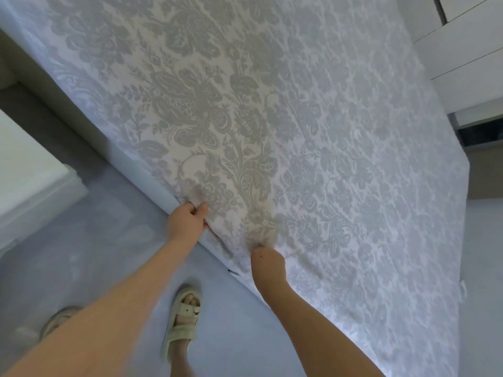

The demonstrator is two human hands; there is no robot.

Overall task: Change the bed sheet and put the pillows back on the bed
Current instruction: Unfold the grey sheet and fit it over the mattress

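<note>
Here, one floral-patterned bed sheet (pixel 272 118) lies spread flat over the bed (pixel 141 170), reaching its near edge. Two hands work at that edge. The left grip (pixel 187 221) pinches a fold of sheet between thumb and curled fingers. Just beside it, the right grip (pixel 268 263) is curled round a bunched tuck of the same sheet. Two pale sandals (pixel 183 319) stand on the floor (pixel 109 240) below.

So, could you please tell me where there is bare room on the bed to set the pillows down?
All the sheet in view is bare, from the near edge across to the white cabinets. It is crowded only at that near edge, where the left hand and right hand grip the fabric.
</note>
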